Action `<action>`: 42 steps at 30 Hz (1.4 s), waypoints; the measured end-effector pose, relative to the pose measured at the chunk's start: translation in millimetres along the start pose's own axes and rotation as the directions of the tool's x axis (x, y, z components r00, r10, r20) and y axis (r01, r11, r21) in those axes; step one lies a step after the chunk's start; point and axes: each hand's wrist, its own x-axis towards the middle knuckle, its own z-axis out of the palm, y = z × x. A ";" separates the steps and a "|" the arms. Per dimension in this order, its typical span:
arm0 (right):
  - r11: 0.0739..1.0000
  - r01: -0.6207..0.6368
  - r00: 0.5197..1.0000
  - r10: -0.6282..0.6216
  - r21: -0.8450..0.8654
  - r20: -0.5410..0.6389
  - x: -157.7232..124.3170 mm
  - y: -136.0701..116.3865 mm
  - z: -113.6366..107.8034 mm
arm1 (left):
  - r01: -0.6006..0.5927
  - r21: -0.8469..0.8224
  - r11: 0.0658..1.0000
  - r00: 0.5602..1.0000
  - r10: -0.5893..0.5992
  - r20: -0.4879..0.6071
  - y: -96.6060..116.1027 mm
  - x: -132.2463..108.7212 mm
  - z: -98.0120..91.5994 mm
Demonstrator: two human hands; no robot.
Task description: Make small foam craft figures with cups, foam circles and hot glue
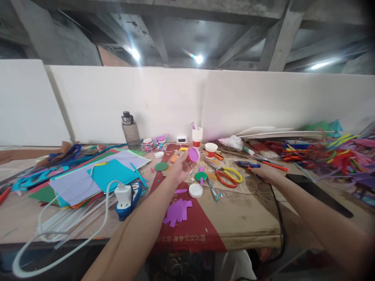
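Note:
My left hand grips a small paper cup, its purple round end turned towards me. Over to the right, my right hand is closed around a blue glue gun, whose nozzle points left and whose black cord runs down past the table edge. Between the hands lie scissors with red and yellow handles, a green disc crossed by a purple strip, and a pen. A white lid and purple paper strips lie nearer me.
Paper sheets, a power strip and a white cable lie left. At the back stand a bottle, a small clock and cups. A dark phone-like slab and colourful strips are on the right.

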 end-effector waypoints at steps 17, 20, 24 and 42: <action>0.751 0.446 0.871 -0.489 0.487 -0.044 -75.5 -142.4 13.9 | -0.021 0.016 1.000 0.996 0.022 -0.081 -1.2 2.7 -4.9; 0.697 0.565 0.793 -0.606 0.441 -0.058 -75.8 -144.9 24.8 | -0.014 0.019 1.000 0.997 0.015 -0.077 -1.8 2.4 -2.7; 0.685 0.604 0.769 -0.635 0.408 -0.073 -71.7 -139.9 35.5 | -0.011 0.018 1.000 0.998 0.012 -0.059 -5.0 2.7 -1.8; 0.768 0.546 0.819 -0.574 0.334 -0.020 -75.9 -131.9 31.4 | 0.010 0.022 1.000 0.996 -0.008 -0.092 -6.8 0.5 1.7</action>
